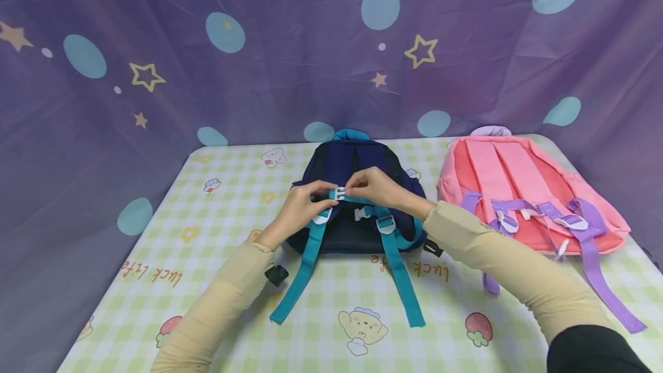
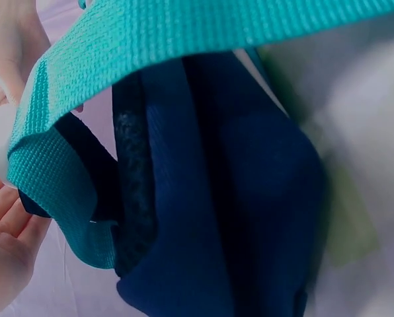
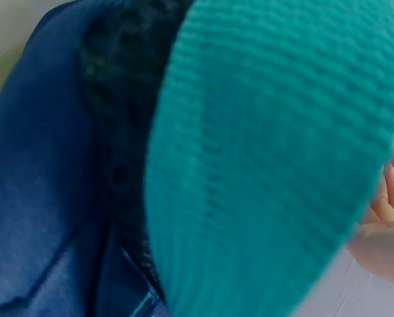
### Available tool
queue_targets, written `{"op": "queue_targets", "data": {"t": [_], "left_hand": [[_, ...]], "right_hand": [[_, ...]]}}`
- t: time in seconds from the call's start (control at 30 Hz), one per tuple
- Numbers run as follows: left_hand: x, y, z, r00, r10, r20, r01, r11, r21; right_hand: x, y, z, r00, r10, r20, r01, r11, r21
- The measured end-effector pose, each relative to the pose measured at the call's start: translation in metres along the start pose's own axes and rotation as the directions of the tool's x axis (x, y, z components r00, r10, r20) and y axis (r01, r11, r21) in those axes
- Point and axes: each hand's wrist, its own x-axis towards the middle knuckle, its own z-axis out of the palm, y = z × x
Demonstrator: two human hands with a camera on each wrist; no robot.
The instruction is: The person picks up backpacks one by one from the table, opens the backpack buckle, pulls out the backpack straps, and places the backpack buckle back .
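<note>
A navy backpack (image 1: 357, 160) lies on the table, its teal straps toward me. In the head view, my left hand (image 1: 301, 210) pinches a teal strap end at the white plastic buckle (image 1: 339, 193). From the other side, my right hand (image 1: 380, 190) pinches the strap close to that buckle. Whether the two buckle halves are locked cannot be told. Just below the right hand hangs another white buckle piece (image 1: 361, 213). Teal webbing (image 2: 203, 33) crosses the left wrist view in front of the backpack. A teal strap (image 3: 270, 158) fills much of the right wrist view, hiding the fingertips' work.
To the right lies a pink backpack (image 1: 538, 171) with purple straps (image 1: 595, 269), partly behind my right forearm. Two teal strap tails (image 1: 401, 281) trail onto the checked tablecloth (image 1: 228, 281). A purple curtain (image 1: 290, 62) hangs behind the table.
</note>
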Motion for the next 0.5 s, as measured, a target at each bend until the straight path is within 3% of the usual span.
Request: {"op": "queue_targets", "data": {"t": [0.5], "left_hand": [[0.0015, -0.0002, 0.0011, 0.999, -0.034, -0.03, 0.034, 0.999, -0.018]], "right_hand": [[-0.0043, 0.0023, -0.0063, 0.998, 0.057, 0.032, -0.056, 0.998, -0.039]]}}
